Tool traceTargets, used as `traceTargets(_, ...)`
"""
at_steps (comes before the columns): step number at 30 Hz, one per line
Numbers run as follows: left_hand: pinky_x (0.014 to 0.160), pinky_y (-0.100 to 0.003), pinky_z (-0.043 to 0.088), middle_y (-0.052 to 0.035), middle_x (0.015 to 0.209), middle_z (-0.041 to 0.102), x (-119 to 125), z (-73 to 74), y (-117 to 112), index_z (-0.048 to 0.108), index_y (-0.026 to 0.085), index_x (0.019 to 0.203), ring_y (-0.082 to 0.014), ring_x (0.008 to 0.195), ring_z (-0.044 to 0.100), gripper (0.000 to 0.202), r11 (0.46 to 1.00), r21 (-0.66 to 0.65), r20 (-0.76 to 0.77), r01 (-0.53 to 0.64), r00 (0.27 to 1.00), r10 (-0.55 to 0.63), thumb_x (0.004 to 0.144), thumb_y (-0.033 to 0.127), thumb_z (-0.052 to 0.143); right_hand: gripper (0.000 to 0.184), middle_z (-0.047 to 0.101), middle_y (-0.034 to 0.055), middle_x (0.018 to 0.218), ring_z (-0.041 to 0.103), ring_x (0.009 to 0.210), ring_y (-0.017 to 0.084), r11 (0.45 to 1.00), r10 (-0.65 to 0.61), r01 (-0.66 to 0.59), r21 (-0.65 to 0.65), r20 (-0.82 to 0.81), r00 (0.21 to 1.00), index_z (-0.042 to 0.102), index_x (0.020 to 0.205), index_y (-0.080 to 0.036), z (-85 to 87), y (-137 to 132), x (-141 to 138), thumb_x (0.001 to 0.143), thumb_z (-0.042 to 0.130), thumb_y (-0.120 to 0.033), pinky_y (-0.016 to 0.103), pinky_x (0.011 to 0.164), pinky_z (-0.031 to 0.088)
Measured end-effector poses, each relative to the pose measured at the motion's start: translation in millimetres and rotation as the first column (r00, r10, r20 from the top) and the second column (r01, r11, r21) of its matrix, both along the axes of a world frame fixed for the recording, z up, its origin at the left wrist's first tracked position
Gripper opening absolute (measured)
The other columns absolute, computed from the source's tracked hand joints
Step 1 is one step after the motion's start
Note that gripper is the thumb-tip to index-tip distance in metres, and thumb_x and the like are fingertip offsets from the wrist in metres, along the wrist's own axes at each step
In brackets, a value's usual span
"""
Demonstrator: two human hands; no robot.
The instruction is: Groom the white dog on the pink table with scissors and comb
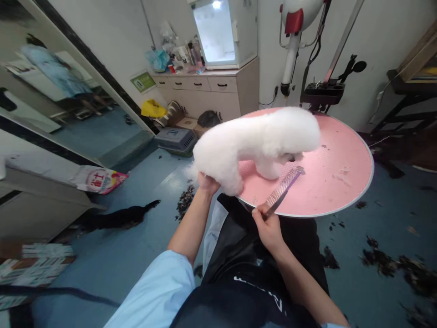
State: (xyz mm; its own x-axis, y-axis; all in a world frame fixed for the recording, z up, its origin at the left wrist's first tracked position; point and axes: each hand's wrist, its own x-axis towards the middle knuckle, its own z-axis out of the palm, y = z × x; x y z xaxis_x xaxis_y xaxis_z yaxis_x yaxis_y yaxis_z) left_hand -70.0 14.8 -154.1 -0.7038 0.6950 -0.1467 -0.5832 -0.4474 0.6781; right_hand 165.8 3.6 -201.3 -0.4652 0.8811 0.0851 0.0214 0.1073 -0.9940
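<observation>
A fluffy white dog (252,132) stands on the round pink grooming table (344,173), its head to the right and lowered. My left hand (207,183) touches the dog's rear end from below, at the table's near left edge; its fingers are mostly hidden by the fur. In my right hand (268,223) is a long metal comb (282,189) with a purple spine, gripped at its near end. The comb points away from me over the table, its far tip close to a small grey tuft of hair (300,171) below the dog's head.
Dark hair clippings (403,269) litter the blue floor. A black animal (119,217) lies at left, near a pet carrier (175,139). Behind the table stand a dryer (293,50), a tool holder (322,93) and a cabinet (211,98). A mirror (68,82) reflects a person.
</observation>
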Motion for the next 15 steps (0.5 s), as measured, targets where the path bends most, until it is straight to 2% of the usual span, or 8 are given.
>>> traceTargets(2,0.106,-0.035,0.053,-0.0095,0.116,0.075,-8.4,2.0,2.2,0.072,0.017,0.122,-0.0268,0.124,0.065,0.052,1.000,0.007,0.007,0.015,1.000,-0.015,0.096,0.052,0.044,0.036,0.048,-0.0027,0.058,0.046,0.055,0.013,0.981,0.112,-0.104,-0.161,0.042,0.993,0.052,0.064,-0.021,-11.5,-18.7,17.5,0.084,0.060,-0.050,0.027,0.055,0.039)
traceTargets(5,0.106,-0.036,0.054,-0.0104,0.111,0.076,-22.1,2.9,6.8,0.073,0.016,0.120,-0.0269,0.124,0.065,0.054,1.000,0.003,0.025,0.026,0.999,-0.026,0.097,0.050,0.038,0.037,0.042,-0.0066,0.053,0.041,0.045,0.012,0.904,0.209,-0.156,-0.398,0.093,0.973,0.053,0.076,-0.022,-24.1,-37.6,31.6,0.082,0.061,-0.058,0.025,0.045,0.033)
traceTargets(7,0.106,-0.038,0.054,-0.0116,0.107,0.077,-29.8,1.0,9.5,0.074,0.015,0.118,-0.0272,0.124,0.065,0.055,0.999,-0.016,0.028,0.037,0.999,-0.037,0.097,0.046,0.034,0.035,0.044,-0.0060,0.055,0.044,0.048,0.013,0.908,0.234,-0.168,-0.384,0.134,0.963,0.053,0.080,-0.022,-26.2,-41.3,33.0,0.087,0.055,-0.056,0.025,0.048,0.035)
traceTargets(9,0.105,-0.039,0.055,-0.0125,0.103,0.077,-35.9,-2.6,10.7,0.074,0.014,0.116,-0.0277,0.122,0.066,0.055,0.998,-0.057,0.021,0.027,0.999,-0.026,0.097,0.045,0.033,0.030,0.050,-0.0031,0.062,0.051,0.058,0.014,0.935,0.284,-0.228,-0.270,0.187,0.940,0.053,0.077,-0.022,-24.5,-39.2,28.5,0.091,0.050,-0.049,0.026,0.057,0.041)
traceTargets(11,0.104,-0.037,0.055,-0.0121,0.101,0.077,-41.1,-7.0,9.9,0.075,0.014,0.115,-0.0274,0.123,0.066,0.053,0.994,-0.109,0.002,-0.021,1.000,0.021,0.096,0.044,0.035,0.025,0.056,-0.0016,0.067,0.055,0.062,0.015,0.904,0.396,-0.340,-0.259,0.203,0.896,0.053,0.077,-0.022,-22.4,-34.4,18.5,0.092,0.050,-0.042,0.027,0.062,0.043)
traceTargets(12,0.105,-0.037,0.055,-0.0115,0.102,0.077,-43.4,-9.3,8.8,0.075,0.015,0.115,-0.0268,0.124,0.065,0.052,0.990,-0.130,-0.011,-0.046,0.999,0.045,0.096,0.044,0.036,0.023,0.058,-0.0018,0.066,0.057,0.060,0.015,0.859,0.465,-0.395,-0.326,0.174,0.868,0.053,0.079,-0.022,-21.8,-31.8,11.9,0.092,0.049,-0.041,0.028,0.062,0.044)
traceTargets(13,0.106,-0.036,0.055,-0.0108,0.103,0.077,-45.6,-11.4,7.2,0.075,0.015,0.116,-0.0263,0.125,0.064,0.051,0.987,-0.144,-0.026,-0.069,0.997,0.066,0.096,0.043,0.037,0.022,0.059,-0.0026,0.064,0.058,0.057,0.015,0.789,0.532,-0.442,-0.425,0.116,0.838,0.052,0.083,-0.022,-21.4,-29.2,4.9,0.092,0.049,-0.041,0.028,0.060,0.045)
traceTargets(15,0.109,-0.037,0.053,-0.0100,0.109,0.076,-49.5,-14.8,3.0,0.073,0.017,0.120,-0.0257,0.130,0.061,0.051,0.984,-0.154,-0.058,-0.092,0.995,0.084,0.096,0.044,0.037,0.021,0.061,-0.0038,0.063,0.063,0.056,0.016,0.618,0.596,-0.506,-0.602,-0.062,0.801,0.050,0.094,-0.022,-20.3,-24.1,-9.3,0.090,0.054,-0.042,0.030,0.062,0.050)
